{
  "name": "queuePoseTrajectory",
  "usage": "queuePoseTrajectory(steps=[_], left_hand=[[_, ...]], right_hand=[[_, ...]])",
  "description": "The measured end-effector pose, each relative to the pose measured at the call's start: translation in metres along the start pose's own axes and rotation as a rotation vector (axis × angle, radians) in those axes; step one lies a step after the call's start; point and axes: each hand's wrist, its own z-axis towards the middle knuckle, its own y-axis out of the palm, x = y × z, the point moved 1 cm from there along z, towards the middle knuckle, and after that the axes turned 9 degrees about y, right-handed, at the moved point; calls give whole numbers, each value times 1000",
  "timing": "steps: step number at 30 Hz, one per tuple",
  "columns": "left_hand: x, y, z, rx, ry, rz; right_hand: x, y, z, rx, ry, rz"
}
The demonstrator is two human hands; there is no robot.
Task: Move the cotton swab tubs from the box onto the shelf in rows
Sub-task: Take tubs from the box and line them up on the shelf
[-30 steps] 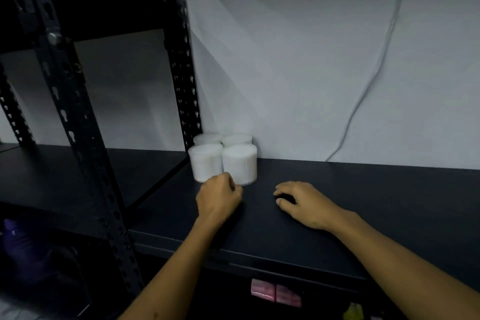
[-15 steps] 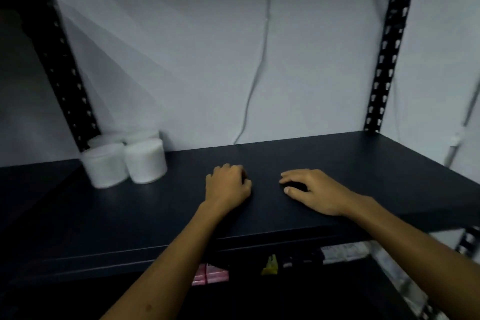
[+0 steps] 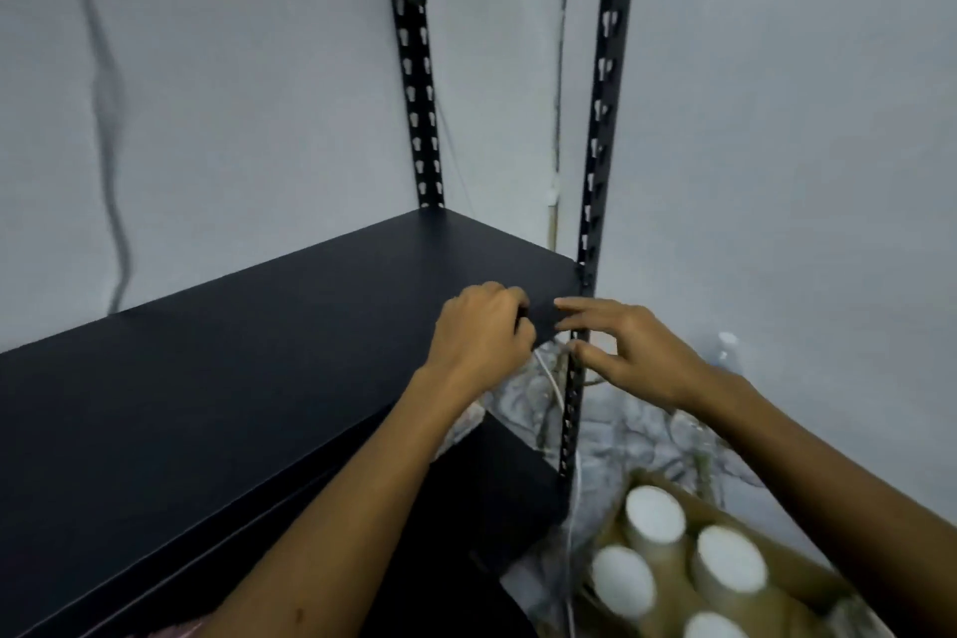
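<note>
**Inspector:** Left hand (image 3: 479, 337): fingers curled into a loose fist, nothing in them, knuckles over the right end of the shelf (image 3: 269, 378). Right hand (image 3: 629, 352): fingers (image 3: 580, 307) spread and slack, also empty, just off the shelf corner and in front of the post (image 3: 595, 202).

**Clerk:** And the tubs?

**Inspector:** Four white tubs (image 3: 655, 513) stood upright in the box (image 3: 808, 580), low right, well below both hands. None showed on the visible stretch of shelf.

**Clerk:** Risks noted?

**Inspector:** In my judgement, three. The right hand was close to the post; a hasty reach down could knock the wrist against it. The tubs sat packed together, so lifting one might tip its neighbour. The view was blurred, and a grab made without looking could miss the lid.
</note>
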Motion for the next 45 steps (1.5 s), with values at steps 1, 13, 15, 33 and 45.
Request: queuePoseTrajectory(steps=[1, 13, 15, 33, 45], left_hand=[[13, 10, 7, 16, 64, -13], [140, 174, 20, -263, 232, -347], [154, 201, 14, -337, 205, -371], [194, 352, -118, -1015, 77, -467], [227, 407, -156, -1054, 2, -473]], right_hand=[[16, -5, -13, 8, 70, -3], [190, 12, -225, -99, 842, 8], [206, 25, -262, -122, 960, 13], [223, 128, -369, -206, 1383, -224], [231, 138, -369, -169, 1390, -304]])
